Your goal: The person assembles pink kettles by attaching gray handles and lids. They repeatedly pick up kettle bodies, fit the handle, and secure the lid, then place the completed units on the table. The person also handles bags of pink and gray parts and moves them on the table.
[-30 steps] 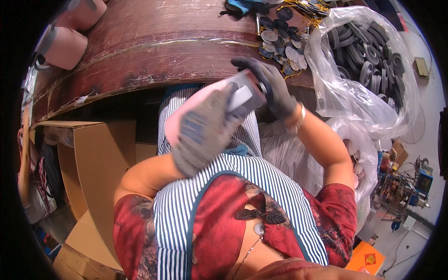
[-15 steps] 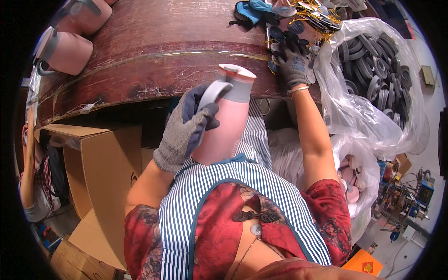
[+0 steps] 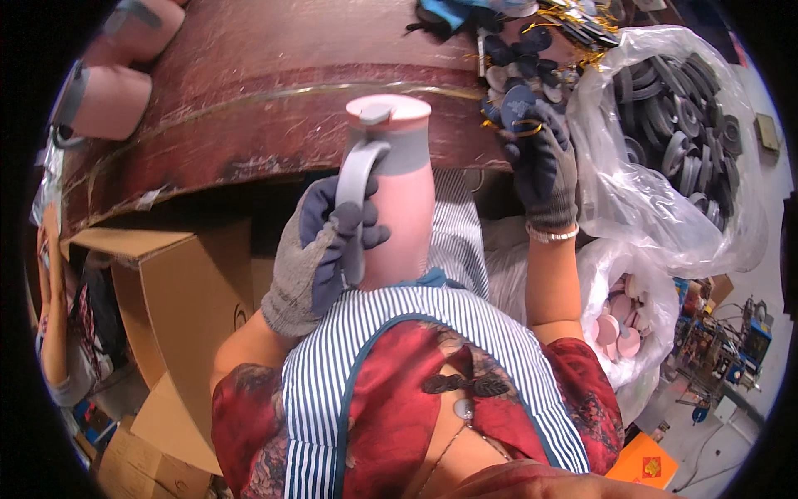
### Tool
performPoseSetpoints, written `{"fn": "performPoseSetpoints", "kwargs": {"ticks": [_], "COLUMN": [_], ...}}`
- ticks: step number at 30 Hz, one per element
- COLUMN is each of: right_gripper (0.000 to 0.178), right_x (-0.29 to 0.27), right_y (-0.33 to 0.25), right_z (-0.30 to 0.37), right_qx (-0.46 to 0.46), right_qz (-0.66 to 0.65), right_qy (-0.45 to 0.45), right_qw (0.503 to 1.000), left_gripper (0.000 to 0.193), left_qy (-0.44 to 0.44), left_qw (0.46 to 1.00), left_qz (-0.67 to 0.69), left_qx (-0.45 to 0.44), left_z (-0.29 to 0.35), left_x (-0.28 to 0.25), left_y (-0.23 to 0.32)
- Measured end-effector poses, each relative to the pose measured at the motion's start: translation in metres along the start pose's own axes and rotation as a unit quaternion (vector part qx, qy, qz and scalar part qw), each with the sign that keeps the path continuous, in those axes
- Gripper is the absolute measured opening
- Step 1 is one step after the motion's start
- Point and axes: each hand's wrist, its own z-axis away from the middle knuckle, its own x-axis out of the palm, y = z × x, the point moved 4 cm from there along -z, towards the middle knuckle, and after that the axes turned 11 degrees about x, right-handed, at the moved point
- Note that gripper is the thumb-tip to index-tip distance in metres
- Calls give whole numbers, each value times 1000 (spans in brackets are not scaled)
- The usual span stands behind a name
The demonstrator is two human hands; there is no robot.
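Observation:
My left hand point(image 3: 309, 254), in a grey and dark blue work glove, is closed around the grey handle of a pink thermos jug point(image 3: 407, 220). The jug stands upright in front of my striped apron, its grey collar and pink lid uppermost. Pinched in the fingers of my gloved right hand point(image 3: 549, 170) is a round dark blue hang tag point(image 3: 519, 103) with a yellow elastic loop. Just beyond it, more round tags point(image 3: 532, 62) in dark blue and pale colours lie in a loose pile on the table.
The dark red table point(image 3: 283, 66) has a worn near edge. Pink jugs point(image 3: 112, 104) lie at its far left. A plastic bag of grey rings point(image 3: 677, 137) and another of pink discs point(image 3: 615, 328) are at right. An open cardboard box point(image 3: 195, 299) and another person's arm point(image 3: 55, 308) are at left.
My right hand has drawn back from the tag pile toward me, now holding a tag. My left hand has turned the jug more upright and shifted it slightly left.

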Motion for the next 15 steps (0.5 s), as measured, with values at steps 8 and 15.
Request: {"fn": "performPoseSetpoints", "kwargs": {"ticks": [8, 15], "right_gripper": [25, 28], "right_x": [74, 107], "right_y": [55, 51], "right_z": [71, 85], "right_qx": [-28, -379], "right_qz": [125, 453], "right_qy": [-4, 108], "right_qw": [992, 800], "left_gripper": [46, 50], "left_qy": [-96, -141], "left_qw": [990, 837], "left_qz": [-95, -455], "left_qx": [32, 270], "left_z": [-11, -15], "left_x": [-28, -20], "left_y": [-4, -9]}}
